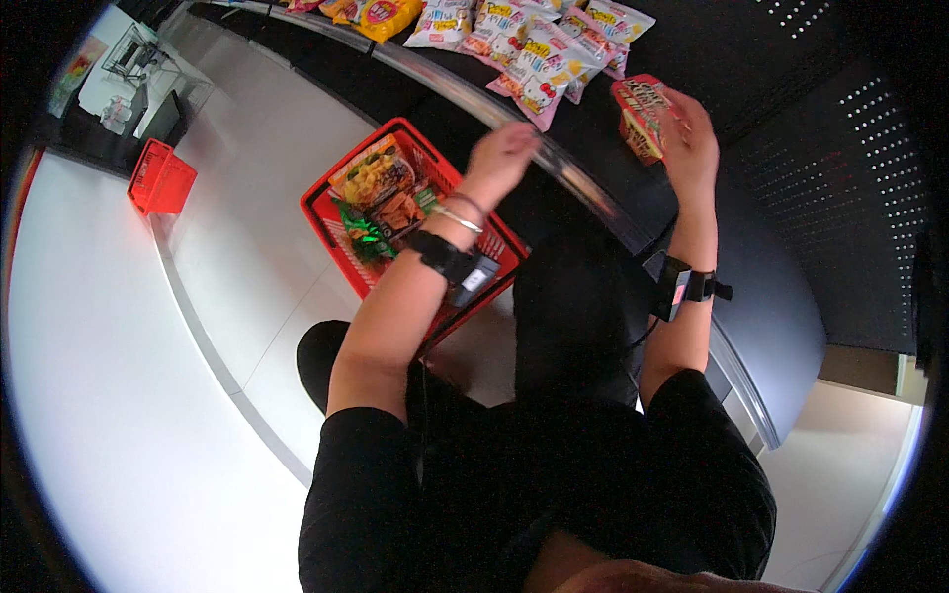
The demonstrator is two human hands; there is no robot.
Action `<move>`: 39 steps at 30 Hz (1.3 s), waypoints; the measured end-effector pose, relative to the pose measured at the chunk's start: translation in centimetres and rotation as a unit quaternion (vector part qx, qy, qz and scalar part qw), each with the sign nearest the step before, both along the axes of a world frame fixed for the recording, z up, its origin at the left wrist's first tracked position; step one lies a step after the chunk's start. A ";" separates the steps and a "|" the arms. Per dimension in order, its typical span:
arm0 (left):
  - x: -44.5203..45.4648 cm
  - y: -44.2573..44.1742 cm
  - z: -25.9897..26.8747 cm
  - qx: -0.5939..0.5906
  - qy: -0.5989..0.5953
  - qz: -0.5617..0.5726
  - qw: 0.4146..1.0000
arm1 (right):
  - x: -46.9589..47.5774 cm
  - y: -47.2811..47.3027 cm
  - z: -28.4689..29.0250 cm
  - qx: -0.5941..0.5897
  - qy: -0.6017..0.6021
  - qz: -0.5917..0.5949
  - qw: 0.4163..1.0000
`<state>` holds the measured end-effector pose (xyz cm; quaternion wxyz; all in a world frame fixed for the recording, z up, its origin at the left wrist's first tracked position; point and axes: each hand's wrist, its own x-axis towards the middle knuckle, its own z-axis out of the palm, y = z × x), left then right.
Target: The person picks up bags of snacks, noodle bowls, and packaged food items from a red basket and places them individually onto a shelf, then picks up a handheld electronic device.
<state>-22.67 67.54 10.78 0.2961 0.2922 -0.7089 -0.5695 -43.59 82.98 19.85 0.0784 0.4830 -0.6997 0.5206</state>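
My right hand [689,137] holds a red instant-noodle-like food package [642,118] over the black shelf. My left hand [504,159], slightly blurred, is raised at the metal shelf edge with its fingers curled; I see nothing in it. Below my left forearm is a red plastic shopping basket [334,256], holding a food packet with a picture of a yellow dish [376,176], a green shiny bag [363,230] and a reddish-brown packet [400,210]. Several white and pink snack bags [541,70] lie on the shelf ahead of my left hand.
Yellow snack bags [389,16] lie at the shelf's top left. A metal rail [574,174] edges the black shelf, with a perforated back panel [823,178] at right. Another red basket [161,178] stands on the pale floor at far left.
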 end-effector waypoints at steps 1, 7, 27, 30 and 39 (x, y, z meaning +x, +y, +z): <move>2.9 -1.8 -1.5 -0.044 0.014 0.027 0.999 | 2.1 -1.8 0.1 -0.050 -0.097 0.115 0.987; 18.6 -8.5 -8.1 -0.300 -0.356 0.209 0.860 | 15.6 -10.8 -1.7 0.129 -0.157 0.375 0.904; 26.4 -14.0 -16.6 -0.323 -0.595 -0.067 0.733 | 23.0 -15.1 -16.8 0.545 0.009 0.347 0.763; 26.5 -13.8 -14.7 -0.309 -0.578 -0.055 0.753 | 23.3 -14.7 -17.6 0.566 0.005 0.368 0.738; 26.5 -14.8 -10.4 -0.286 -0.536 -0.034 0.793 | 24.4 -15.0 -22.3 0.566 0.012 0.432 0.702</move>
